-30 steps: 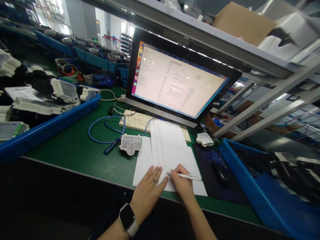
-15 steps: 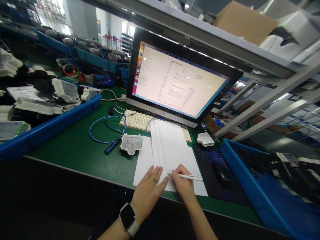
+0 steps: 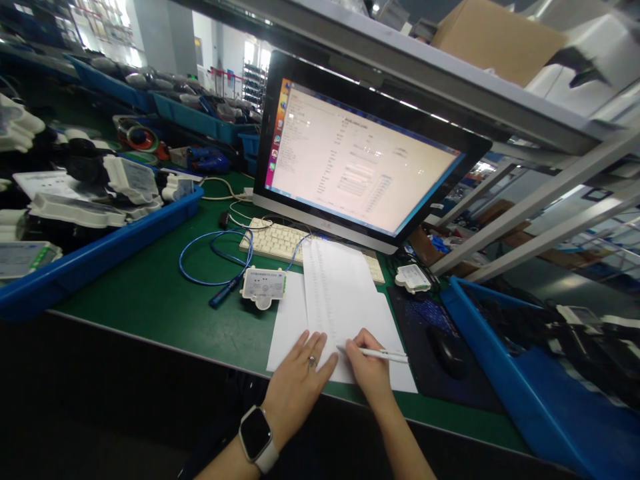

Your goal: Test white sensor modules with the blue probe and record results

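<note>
My left hand [image 3: 299, 380] lies flat with fingers stretched out on the lower edge of a printed white sheet [image 3: 340, 293]; it wears a ring, and a smartwatch sits on the wrist. My right hand [image 3: 367, 365] is closed on a white pen [image 3: 383, 355], its tip touching the sheet just right of my left fingers. The paper lies on a green bench top [image 3: 155, 293], running up over a white keyboard [image 3: 280, 241] in front of a lit monitor [image 3: 357, 160].
A small white device [image 3: 263, 285] with a blue cable [image 3: 210, 257] lies left of the paper. A black mouse [image 3: 445, 352] rests on a dark pad at right. Blue bins [image 3: 100, 250] [image 3: 520, 393] of parts flank both sides. A metal shelf carries a cardboard box [image 3: 493, 37] overhead.
</note>
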Available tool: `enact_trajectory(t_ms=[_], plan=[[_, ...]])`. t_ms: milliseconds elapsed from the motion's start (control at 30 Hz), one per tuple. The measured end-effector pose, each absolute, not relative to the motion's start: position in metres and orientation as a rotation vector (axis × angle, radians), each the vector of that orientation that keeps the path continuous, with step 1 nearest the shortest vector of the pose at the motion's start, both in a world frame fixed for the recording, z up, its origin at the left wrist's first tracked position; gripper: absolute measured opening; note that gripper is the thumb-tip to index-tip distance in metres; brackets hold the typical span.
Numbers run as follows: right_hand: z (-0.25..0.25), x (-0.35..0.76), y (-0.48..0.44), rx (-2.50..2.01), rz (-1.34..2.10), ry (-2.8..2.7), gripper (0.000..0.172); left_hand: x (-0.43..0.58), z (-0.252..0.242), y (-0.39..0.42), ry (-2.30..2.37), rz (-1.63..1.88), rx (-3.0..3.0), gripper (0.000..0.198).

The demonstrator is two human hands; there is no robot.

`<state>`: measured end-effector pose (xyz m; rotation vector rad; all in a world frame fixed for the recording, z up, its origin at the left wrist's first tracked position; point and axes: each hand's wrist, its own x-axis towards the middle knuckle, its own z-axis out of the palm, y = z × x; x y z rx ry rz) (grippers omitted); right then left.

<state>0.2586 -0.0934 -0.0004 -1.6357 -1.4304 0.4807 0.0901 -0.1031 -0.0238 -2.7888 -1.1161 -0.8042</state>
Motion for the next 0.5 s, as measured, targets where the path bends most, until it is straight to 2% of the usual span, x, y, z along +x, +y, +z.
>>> enact_trajectory(t_ms=[500], plan=[[0.0006, 0.2572, -0.0926, -1.658, 0.448, -1.418, 0.028, 0.0891, -0.0213, -0.1045, -1.156, -0.777, -2.852, 0.046]])
